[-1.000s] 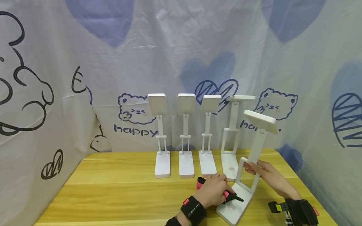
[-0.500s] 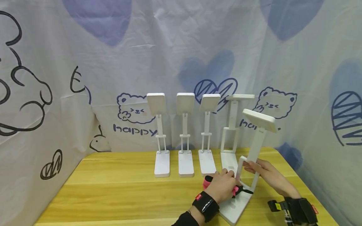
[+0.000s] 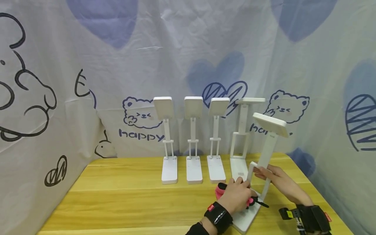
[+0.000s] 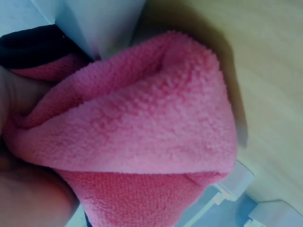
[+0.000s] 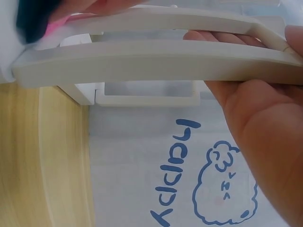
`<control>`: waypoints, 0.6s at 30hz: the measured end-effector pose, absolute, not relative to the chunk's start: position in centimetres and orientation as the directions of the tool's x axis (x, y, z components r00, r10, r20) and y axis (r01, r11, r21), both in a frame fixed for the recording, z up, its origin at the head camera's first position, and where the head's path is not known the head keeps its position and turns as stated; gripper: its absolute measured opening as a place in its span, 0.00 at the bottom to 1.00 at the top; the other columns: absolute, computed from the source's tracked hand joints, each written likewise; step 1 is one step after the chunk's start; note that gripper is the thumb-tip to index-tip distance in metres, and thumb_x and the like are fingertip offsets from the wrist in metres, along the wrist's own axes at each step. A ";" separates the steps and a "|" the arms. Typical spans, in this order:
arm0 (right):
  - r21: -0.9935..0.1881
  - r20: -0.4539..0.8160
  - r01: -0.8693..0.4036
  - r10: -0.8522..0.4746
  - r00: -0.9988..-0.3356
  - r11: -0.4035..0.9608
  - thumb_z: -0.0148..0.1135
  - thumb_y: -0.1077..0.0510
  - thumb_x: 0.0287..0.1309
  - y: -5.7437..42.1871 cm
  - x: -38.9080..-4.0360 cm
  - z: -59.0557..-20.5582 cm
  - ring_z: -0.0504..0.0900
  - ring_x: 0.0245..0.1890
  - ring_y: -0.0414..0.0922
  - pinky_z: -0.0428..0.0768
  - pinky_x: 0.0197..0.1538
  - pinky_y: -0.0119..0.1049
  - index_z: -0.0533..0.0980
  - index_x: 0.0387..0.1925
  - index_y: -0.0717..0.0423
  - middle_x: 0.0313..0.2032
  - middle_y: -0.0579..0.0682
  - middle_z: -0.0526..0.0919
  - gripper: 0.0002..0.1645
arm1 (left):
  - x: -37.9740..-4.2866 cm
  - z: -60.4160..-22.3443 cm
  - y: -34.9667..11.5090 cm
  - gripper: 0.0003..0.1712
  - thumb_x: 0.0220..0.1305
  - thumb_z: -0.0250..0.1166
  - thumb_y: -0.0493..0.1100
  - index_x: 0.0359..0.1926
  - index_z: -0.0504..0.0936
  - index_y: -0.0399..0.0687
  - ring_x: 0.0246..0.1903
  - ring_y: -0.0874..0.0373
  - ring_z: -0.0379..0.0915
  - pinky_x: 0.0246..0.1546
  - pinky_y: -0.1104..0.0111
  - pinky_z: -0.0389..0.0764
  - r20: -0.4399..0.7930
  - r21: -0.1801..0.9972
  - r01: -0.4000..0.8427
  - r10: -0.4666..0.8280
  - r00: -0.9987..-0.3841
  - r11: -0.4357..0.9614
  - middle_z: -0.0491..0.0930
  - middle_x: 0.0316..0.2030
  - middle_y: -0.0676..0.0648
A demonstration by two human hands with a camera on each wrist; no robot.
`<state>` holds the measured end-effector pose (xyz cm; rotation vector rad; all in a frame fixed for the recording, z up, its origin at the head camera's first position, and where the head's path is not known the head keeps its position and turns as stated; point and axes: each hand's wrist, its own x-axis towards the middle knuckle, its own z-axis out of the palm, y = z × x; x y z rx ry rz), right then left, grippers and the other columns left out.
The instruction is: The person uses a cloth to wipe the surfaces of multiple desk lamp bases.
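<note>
Pink fleece cloth [image 3: 223, 192] bunched in left hand [image 3: 236, 195], fingers curled round it, pressed against lower frame of white phone stand [image 3: 265, 153]. Right hand [image 3: 277, 182] grips stand's upright frame from far side, fingers wrapped on bar. Stand base sits on wooden table [image 3: 117, 195], near right edge. Four more white stands [image 3: 192, 140] lined up behind, along printed cloth backdrop [image 3: 88, 65].
</note>
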<state>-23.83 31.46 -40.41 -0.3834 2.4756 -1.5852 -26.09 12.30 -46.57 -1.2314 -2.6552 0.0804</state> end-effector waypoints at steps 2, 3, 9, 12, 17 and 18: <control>-0.907 -0.007 -0.124 -0.309 -0.951 0.402 0.37 0.43 0.76 31.5 -23.8 -40.4 0.65 0.67 0.65 0.59 0.66 0.65 0.51 0.74 0.69 0.68 0.70 0.63 0.39 | -25.9 -46.6 12.4 0.22 0.57 0.70 0.52 0.51 0.81 0.85 0.43 0.65 0.65 0.38 0.68 0.65 0.167 -0.142 0.751 0.764 -0.624 0.645 0.75 0.45 0.65; -0.907 -0.006 -0.126 -0.311 -0.950 0.401 0.37 0.44 0.76 31.5 -23.8 -40.5 0.65 0.67 0.65 0.59 0.66 0.65 0.52 0.73 0.69 0.68 0.70 0.63 0.39 | -25.8 -46.6 12.5 0.22 0.58 0.70 0.53 0.52 0.81 0.85 0.43 0.65 0.65 0.38 0.68 0.65 0.165 -0.146 0.753 0.766 -0.621 0.642 0.74 0.44 0.65; -0.905 0.001 -0.135 -0.314 -0.949 0.403 0.37 0.44 0.77 31.6 -23.8 -40.4 0.66 0.66 0.66 0.61 0.65 0.65 0.53 0.73 0.69 0.68 0.70 0.62 0.38 | -25.3 -46.4 12.7 0.23 0.57 0.71 0.54 0.52 0.80 0.87 0.49 0.67 0.65 0.42 0.68 0.67 0.129 -0.145 0.789 0.802 -0.584 0.597 0.75 0.48 0.68; -0.909 0.002 -0.134 -0.317 -0.949 0.396 0.37 0.44 0.77 31.7 -23.8 -40.5 0.65 0.67 0.66 0.61 0.66 0.65 0.52 0.73 0.70 0.68 0.70 0.62 0.39 | -25.0 -46.4 12.7 0.22 0.57 0.71 0.56 0.51 0.80 0.88 0.51 0.69 0.64 0.43 0.69 0.66 0.120 -0.149 0.810 0.823 -0.555 0.568 0.75 0.50 0.70; -0.911 0.006 -0.136 -0.317 -0.948 0.389 0.37 0.44 0.76 31.7 -23.9 -40.6 0.65 0.67 0.65 0.60 0.66 0.64 0.52 0.73 0.70 0.68 0.70 0.62 0.39 | -24.7 -46.2 12.2 0.21 0.57 0.70 0.56 0.51 0.80 0.89 0.51 0.69 0.64 0.46 0.69 0.67 0.129 -0.140 0.839 0.849 -0.512 0.527 0.75 0.49 0.71; -0.911 0.007 -0.137 -0.318 -0.948 0.388 0.37 0.44 0.76 31.7 -23.9 -40.6 0.65 0.67 0.65 0.60 0.66 0.64 0.52 0.73 0.70 0.68 0.70 0.62 0.39 | -24.7 -46.1 12.1 0.22 0.57 0.70 0.55 0.51 0.80 0.89 0.52 0.69 0.64 0.49 0.68 0.68 0.127 -0.129 0.845 0.854 -0.505 0.519 0.75 0.50 0.71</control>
